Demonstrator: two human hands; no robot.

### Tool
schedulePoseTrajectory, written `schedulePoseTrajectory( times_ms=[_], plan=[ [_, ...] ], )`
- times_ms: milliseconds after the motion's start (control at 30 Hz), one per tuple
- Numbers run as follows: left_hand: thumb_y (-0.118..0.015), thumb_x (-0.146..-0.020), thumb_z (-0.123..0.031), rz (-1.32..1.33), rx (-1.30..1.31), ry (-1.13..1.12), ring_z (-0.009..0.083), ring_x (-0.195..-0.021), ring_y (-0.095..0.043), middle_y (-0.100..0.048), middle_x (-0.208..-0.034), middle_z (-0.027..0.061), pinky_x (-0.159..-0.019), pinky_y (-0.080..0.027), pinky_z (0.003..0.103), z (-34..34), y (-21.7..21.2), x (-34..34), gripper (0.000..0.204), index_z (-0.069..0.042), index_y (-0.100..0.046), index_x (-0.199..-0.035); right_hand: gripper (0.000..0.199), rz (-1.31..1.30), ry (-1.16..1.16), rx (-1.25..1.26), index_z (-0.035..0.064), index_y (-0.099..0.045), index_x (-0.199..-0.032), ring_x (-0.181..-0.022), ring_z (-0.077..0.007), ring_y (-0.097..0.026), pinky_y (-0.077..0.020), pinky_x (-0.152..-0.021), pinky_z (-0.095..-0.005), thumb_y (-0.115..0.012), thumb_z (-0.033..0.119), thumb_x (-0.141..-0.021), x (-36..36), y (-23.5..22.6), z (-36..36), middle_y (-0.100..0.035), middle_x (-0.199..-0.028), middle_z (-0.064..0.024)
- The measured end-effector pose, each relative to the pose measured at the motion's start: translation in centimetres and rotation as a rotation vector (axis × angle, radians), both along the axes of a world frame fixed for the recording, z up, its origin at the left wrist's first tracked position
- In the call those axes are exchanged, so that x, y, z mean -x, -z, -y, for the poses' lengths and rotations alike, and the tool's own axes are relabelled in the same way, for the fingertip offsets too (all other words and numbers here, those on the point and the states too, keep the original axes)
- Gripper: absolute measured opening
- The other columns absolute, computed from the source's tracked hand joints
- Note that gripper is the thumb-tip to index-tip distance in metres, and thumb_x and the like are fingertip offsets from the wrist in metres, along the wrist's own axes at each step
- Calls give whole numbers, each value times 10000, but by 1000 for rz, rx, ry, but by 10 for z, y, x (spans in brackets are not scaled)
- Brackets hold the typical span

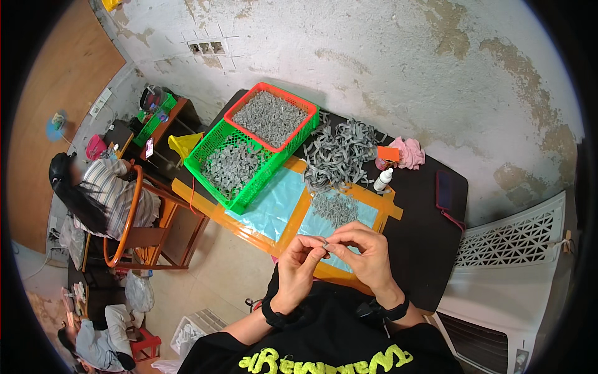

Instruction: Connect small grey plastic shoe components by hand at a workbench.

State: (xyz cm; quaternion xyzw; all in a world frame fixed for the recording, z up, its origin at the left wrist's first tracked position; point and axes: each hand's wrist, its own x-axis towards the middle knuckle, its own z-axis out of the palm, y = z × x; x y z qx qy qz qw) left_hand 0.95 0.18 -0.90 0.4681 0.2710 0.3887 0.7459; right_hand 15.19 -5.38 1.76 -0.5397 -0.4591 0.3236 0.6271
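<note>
Where the left hand meets the right hand over the sheet, thumbs and fingertips pinch a grey bit — both hands angled inward, fingers curled.

I face a peeling wall, a white air cooler to my right, a person on a wooden chair leftward.

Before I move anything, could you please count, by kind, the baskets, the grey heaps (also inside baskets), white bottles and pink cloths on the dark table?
Baskets: 2 (red basket, green basket)
Grey heaps: 4 (heap in red, heap in green, loose long strips, loose small pieces)
White bottle: 1
Pink cloth: 1
Total: 8
</note>
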Motion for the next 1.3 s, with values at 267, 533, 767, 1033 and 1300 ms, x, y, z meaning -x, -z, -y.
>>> schedulePoseTrajectory(
  times_ms=[267, 533, 767, 1033, 1300],
  plan=[
    [-584, -940, -68, -12, -10, 35, 124, -896, -575, -603, -1027, 76, -825, -468, 270, -2, 2, 2, 64, -21, -548, -962, 115, 243, 45, -48, 2, -690, -857, -756, -146, -654, -532, -656, -250, -703, -60, -761, 1, -5, -2, -651, -843, -83],
    [-563, -963, -143, 174, 282, 116, 121, -903, -575, -608, -1030, 59, -839, -451, 271, -3, -1, 0, 91, -53, -547, -955, 185, 487, 255, -298, 36, -681, -884, -706, -185, -626, -507, -598, -273, -709, -68, -734, 10, 10, -2, -630, -852, -68],
    [-569, -955, -106, 140, 150, 74, 119, -930, -563, -594, -1040, 62, -859, -447, 276, -1, -6, 1, 70, -43, -540, -961, 266, 680, 251, -367, 26, -677, -937, -716, -198, -607, -498, -589, -288, -715, -79, -696, 10, 5, 1, -611, -875, -59],
    [-572, -943, -60, 79, 25, 31, 124, -953, -557, -589, -1050, 80, -877, -442, 277, 2, -9, 1, 54, -24, -536, -961, 292, 755, 247, -411, 3, -663, -961, -737, -215, -608, -503, -600, -293, -708, -90, -688, 10, 1, 3, -604, -892, -78],
    [-597, -919, -32, 83, -53, -6, 120, -944, -556, -592, -1045, 91, -873, -441, 269, 6, -18, 1, 64, -21, -541, -948, 328, 885, 254, -456, -5, -641, -991, -759, -229, -607, -516, -611, -299, -711, -80, -679, 11, -1, 8, -580, -933, -91]
  ],
)
